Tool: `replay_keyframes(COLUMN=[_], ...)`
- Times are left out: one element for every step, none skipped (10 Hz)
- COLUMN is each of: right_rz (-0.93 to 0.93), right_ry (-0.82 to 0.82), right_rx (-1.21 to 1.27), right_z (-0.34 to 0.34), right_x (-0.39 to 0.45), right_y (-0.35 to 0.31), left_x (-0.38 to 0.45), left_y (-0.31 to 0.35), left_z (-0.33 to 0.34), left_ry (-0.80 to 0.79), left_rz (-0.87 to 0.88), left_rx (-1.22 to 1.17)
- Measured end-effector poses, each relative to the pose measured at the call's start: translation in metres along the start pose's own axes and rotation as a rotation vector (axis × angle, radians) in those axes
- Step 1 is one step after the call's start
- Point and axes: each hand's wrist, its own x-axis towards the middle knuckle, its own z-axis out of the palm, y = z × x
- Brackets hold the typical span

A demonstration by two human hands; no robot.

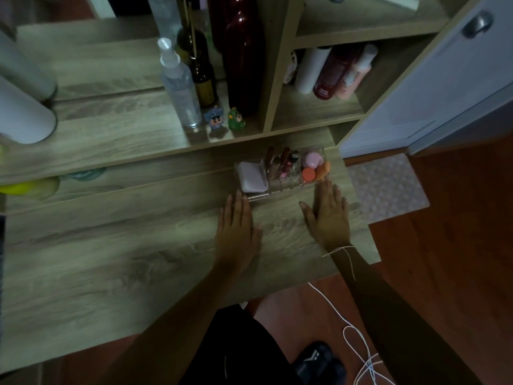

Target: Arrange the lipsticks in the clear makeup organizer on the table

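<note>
The lipsticks, slim, light, rigid tubes best pinched near the cap, stand upright in the middle compartments of the clear makeup organizer, near the table's far right edge. The organizer appears hard, slick plastic, likely to slide. Left hand and right hand lie flat, released, beside its front wall.

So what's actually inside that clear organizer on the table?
The clear organizer holds a white compact on the left, upright lipsticks in the middle slots, and pink and orange sponges on the right. The lipsticks overlap, so their count is unclear.
</note>
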Motion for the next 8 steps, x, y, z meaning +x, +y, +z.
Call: replay_keyframes(right_rz=[-0.002, 0.006, 0.011, 0.015, 0.012, 0.059, 0.104, 0.162], right_ry=[-0.001, -0.005, -0.019, -0.042, -0.025, 0.039, 0.072, 0.062], right_rx=[0.004, 0.021, 0.002, -0.024, -0.022, 0.034, 0.042, 0.04], right_z=[0.0, -0.002, -0.003, -0.005, -0.006, -0.002, 0.015, 0.034], right_x=[-0.001, -0.001, 0.0, 0.0, -0.002, -0.015, -0.043, -0.069], right_y=[0.0, -0.002, -0.003, -0.003, -0.006, -0.012, -0.018, -0.025], left_x=[0.001, 0.001, 0.002, 0.001, -0.002, -0.008, -0.023, -0.036], left_y=[0.003, 0.003, 0.0, -0.002, -0.005, -0.008, -0.01, -0.012], left_z=[0.001, 0.002, 0.003, 0.0, -0.004, -0.004, 0.001, 0.011], left_ry=[0.004, 0.005, 0.007, 0.003, 0.001, -0.007, -0.018, -0.054], left_rz=[-0.014, -0.015, -0.003, 0.009, 0.043, 0.018, 0.148, 0.336], left_rx=[-0.009, -0.002, -0.005, 0.005, -0.009, -0.038, -0.042, 0.001])
